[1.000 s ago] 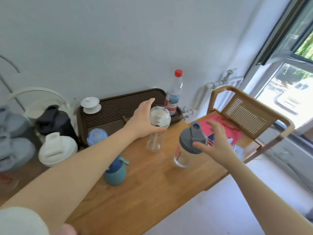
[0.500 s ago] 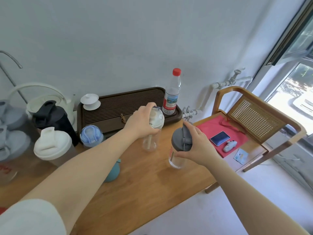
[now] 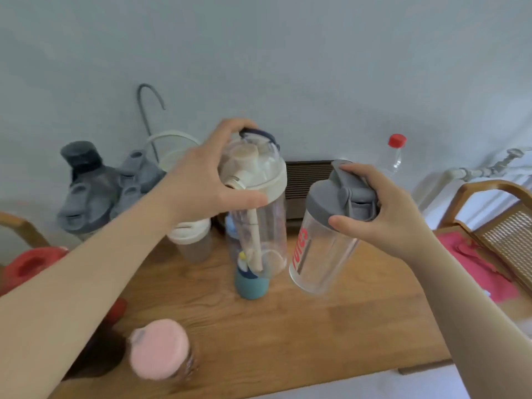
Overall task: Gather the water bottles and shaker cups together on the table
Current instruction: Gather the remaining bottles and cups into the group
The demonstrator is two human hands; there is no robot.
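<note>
Carrying both cups by their lids, the left hand (image 3: 201,182) is gripping the cream-lidded bottle (image 3: 259,203) at centre, the right hand (image 3: 385,214) clutching the grey-lidded shaker (image 3: 328,240) at three o'clock. Both are hanging tilted above the table (image 3: 316,335); either lid popping loose is risking a drop onto the teal bottle (image 3: 250,286) at six.

Light: soft, even daylight | Shadows: faint on table (image 3: 316,335) | Blur: slight motion smear, strongest at pink lid (image 3: 158,348) | Edges: wide-angle bowing
</note>
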